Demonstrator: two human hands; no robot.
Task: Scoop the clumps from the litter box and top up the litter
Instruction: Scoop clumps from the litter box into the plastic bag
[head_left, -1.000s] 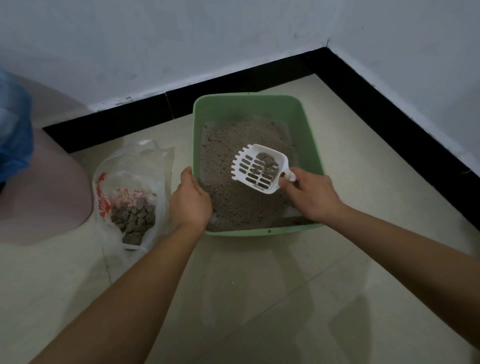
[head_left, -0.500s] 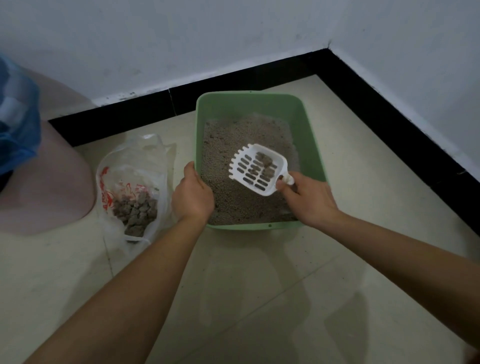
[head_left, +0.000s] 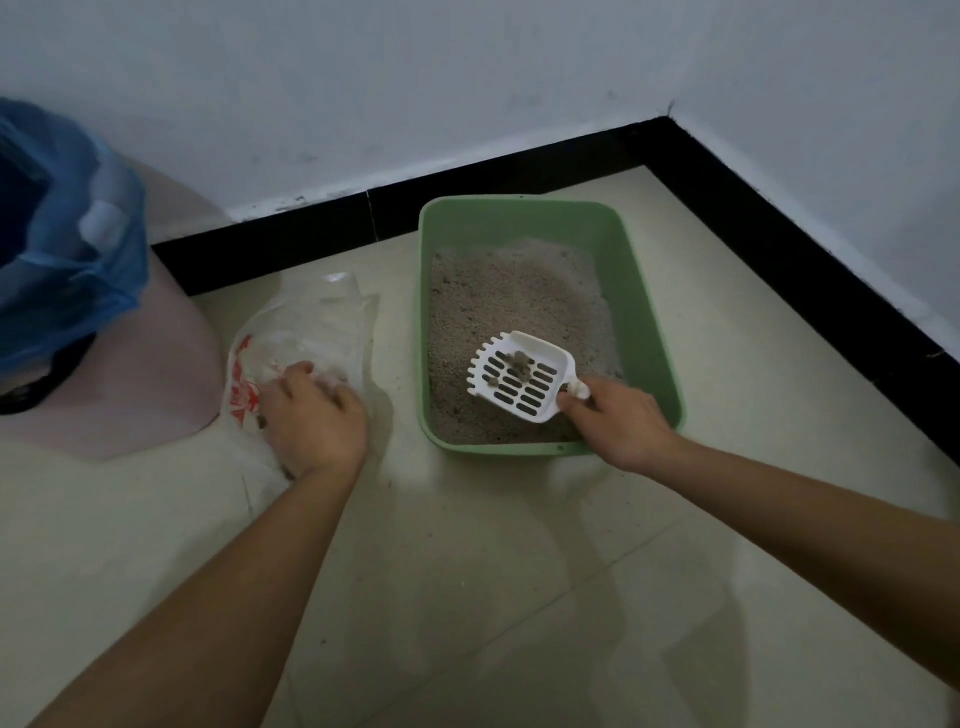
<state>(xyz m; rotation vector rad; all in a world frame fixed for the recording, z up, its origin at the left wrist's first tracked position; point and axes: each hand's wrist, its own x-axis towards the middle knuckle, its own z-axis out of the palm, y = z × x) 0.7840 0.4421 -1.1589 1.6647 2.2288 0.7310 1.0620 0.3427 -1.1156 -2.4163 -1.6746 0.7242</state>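
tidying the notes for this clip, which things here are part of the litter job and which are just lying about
In use:
green litter box with litter
white scoop holding clumps, in the right hand
clear plastic bag, under the left hand

Just lying about:
pink bin with blue liner

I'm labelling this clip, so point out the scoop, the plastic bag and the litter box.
scoop (head_left: 519, 378): head view, on its slotted blade.
plastic bag (head_left: 311, 325): head view, on its clear upper part.
litter box (head_left: 519, 218): head view, on its far green wall.
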